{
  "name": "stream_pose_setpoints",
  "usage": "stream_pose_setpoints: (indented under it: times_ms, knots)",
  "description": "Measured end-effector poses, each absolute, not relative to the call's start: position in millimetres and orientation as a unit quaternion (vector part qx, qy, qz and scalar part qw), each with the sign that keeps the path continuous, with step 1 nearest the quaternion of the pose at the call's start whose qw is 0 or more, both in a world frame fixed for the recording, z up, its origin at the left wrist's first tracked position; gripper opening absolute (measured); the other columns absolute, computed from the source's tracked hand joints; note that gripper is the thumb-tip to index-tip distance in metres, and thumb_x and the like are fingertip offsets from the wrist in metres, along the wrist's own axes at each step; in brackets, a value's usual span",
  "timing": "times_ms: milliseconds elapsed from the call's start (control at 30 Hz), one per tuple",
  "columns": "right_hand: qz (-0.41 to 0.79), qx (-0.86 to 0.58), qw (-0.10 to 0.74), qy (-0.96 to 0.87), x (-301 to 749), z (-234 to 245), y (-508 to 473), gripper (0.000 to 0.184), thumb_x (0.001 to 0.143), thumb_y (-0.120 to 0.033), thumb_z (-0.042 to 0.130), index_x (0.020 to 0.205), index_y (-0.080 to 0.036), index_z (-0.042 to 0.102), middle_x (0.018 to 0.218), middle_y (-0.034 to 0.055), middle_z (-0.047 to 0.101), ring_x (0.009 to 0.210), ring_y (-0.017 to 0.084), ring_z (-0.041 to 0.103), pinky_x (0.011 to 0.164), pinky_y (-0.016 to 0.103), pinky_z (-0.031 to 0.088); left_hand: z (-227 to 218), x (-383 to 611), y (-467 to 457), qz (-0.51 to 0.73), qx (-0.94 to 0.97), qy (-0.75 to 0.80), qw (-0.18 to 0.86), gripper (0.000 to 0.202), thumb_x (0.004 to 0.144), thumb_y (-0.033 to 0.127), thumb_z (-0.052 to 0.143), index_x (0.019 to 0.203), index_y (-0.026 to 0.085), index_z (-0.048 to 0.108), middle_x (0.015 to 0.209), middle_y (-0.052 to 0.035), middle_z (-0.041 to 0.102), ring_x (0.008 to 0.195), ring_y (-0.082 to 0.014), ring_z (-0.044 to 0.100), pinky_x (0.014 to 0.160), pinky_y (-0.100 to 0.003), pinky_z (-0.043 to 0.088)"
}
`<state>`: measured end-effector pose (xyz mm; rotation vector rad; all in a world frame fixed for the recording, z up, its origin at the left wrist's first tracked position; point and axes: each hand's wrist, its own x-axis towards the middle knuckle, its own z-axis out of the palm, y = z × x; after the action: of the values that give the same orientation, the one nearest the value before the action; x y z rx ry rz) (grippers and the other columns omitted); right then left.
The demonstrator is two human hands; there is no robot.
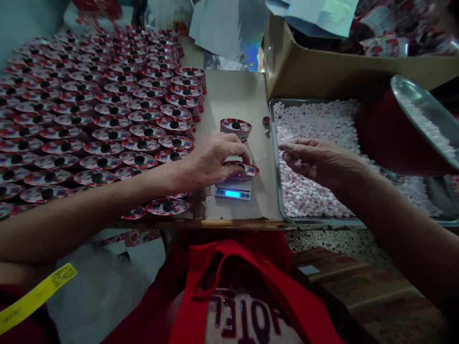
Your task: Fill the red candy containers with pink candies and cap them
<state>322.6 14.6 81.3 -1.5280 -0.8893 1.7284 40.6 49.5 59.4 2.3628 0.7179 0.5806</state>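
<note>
My left hand grips the rim of a red-and-white printed container with its thumb and fingers. This container rests on a small digital scale with a lit blue display. Behind it stands a similar printed container with a dark round hole in its top. Over the left side of a metal tray hangs my right hand, its fingertips pressed together. Whether anything is between those fingers cannot be made out. Small pale pink and white tablet-like pieces fill the tray.
Rows of printed containers crowd the left side of the table. A large red bowl leans tilted over the tray, with pale pieces inside. Behind the tray is a cardboard box. A small dark red cap lies beside the tray.
</note>
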Motion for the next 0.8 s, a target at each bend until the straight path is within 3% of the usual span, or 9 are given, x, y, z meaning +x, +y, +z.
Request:
stream_pose_setpoints:
  times_ms: [167, 267, 400, 500, 567, 667, 800]
  knots:
    - [0.603, -0.571, 0.318, -0.458, 310.4, 88.5, 5.4, 0.034, 0.074, -0.046, 0.097, 0.083, -0.018, 0.078, 0.067, 0.0008, 0.065, 0.054, 0.009, 0.049, 0.045, 0.022, 0.036, 40.5, 57.3, 53.1, 0.223, 0.880, 0.233, 0.348, 0.010, 0.092, 0.020, 0.077, 0.099, 0.023, 0.083, 0.103, -0.0056, 0.073, 0.097, -0.0190, 0.069, 0.092, -0.033, 0.054]
    - [0.553, -0.543, 0.275, -0.569, 291.1, 92.1, 3.7, 0.034, 0.080, -0.050, 0.091, 0.087, -0.017, 0.082, 0.064, 0.0005, 0.064, 0.055, 0.010, 0.049, 0.048, 0.025, 0.033, 38.3, 50.9, 54.1, 0.237, 0.859, 0.275, 0.362, 0.010, 0.091, 0.019, 0.074, 0.097, 0.021, 0.082, 0.101, -0.0043, 0.074, 0.093, -0.0177, 0.069, 0.089, -0.032, 0.055]
    - [0.442, -0.511, 0.218, -0.705, 265.6, 89.8, 14.0, 0.018, 0.088, -0.034, 0.083, 0.086, -0.016, 0.084, 0.067, 0.0001, 0.067, 0.062, 0.011, 0.052, 0.058, 0.027, 0.036, 44.5, 29.7, 56.9, 0.254, 0.834, 0.318, 0.373, 0.017, 0.090, 0.023, 0.074, 0.105, 0.022, 0.081, 0.106, -0.0039, 0.077, 0.102, -0.0191, 0.070, 0.096, -0.035, 0.055]
    - [0.378, -0.527, 0.180, -0.740, 250.7, 83.8, 22.5, 0.007, 0.079, -0.021, 0.087, 0.083, -0.016, 0.085, 0.062, -0.0017, 0.063, 0.062, 0.011, 0.052, 0.061, 0.028, 0.035, 48.5, 12.6, 62.3, 0.275, 0.795, 0.381, 0.384, 0.016, 0.091, 0.025, 0.072, 0.104, 0.022, 0.081, 0.107, -0.0038, 0.078, 0.102, -0.0200, 0.071, 0.095, -0.036, 0.056]
    - [0.380, -0.538, 0.175, -0.732, 244.3, 79.7, 25.1, 0.014, 0.072, -0.019, 0.092, 0.085, -0.016, 0.086, 0.060, -0.0029, 0.061, 0.060, 0.011, 0.050, 0.060, 0.028, 0.034, 49.4, 2.7, 66.2, 0.280, 0.770, 0.409, 0.401, 0.014, 0.091, 0.026, 0.072, 0.102, 0.021, 0.080, 0.106, -0.0037, 0.079, 0.100, -0.0202, 0.072, 0.092, -0.036, 0.057]
    - [0.453, -0.545, 0.208, -0.674, 244.7, 75.1, 26.9, 0.022, 0.073, -0.031, 0.093, 0.088, -0.017, 0.086, 0.060, -0.0024, 0.061, 0.057, 0.010, 0.047, 0.056, 0.028, 0.031, 49.3, -6.2, 70.0, 0.279, 0.759, 0.414, 0.418, 0.015, 0.091, 0.029, 0.075, 0.102, 0.022, 0.080, 0.104, -0.0030, 0.080, 0.099, -0.0202, 0.073, 0.092, -0.036, 0.056]
    - [0.508, -0.585, 0.329, -0.539, 266.8, 69.3, 38.0, 0.033, 0.081, -0.048, 0.085, 0.090, -0.017, 0.082, 0.058, -0.0040, 0.053, 0.053, 0.009, 0.038, 0.051, 0.027, 0.024, 50.2, -0.8, 68.7, 0.242, 0.796, 0.386, 0.398, 0.024, 0.088, 0.031, 0.080, 0.110, 0.021, 0.078, 0.109, -0.0041, 0.080, 0.103, -0.0221, 0.072, 0.096, -0.037, 0.056]
